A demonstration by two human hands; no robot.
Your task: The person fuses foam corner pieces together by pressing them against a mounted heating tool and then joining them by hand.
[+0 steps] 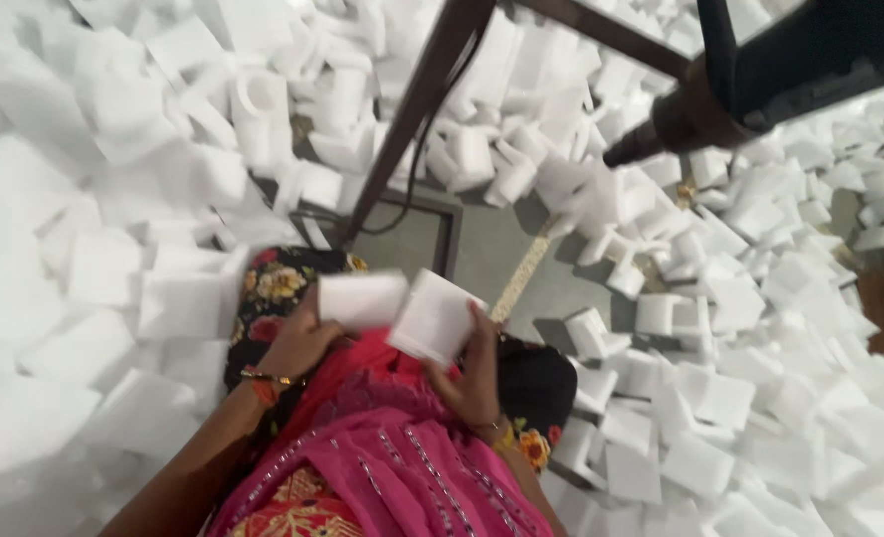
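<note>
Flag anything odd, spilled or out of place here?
Yes: loose white foam pieces lie heaped unsorted across the floor on both sides of the seated person, many tipped at random angles. A dark cable trails down into the pile. The left hand and right hand each hold a white foam block; neither looks damaged.

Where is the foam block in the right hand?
The block sits low at centre, above the pink cloth, held by the right hand beside the left hand's piece.
</note>
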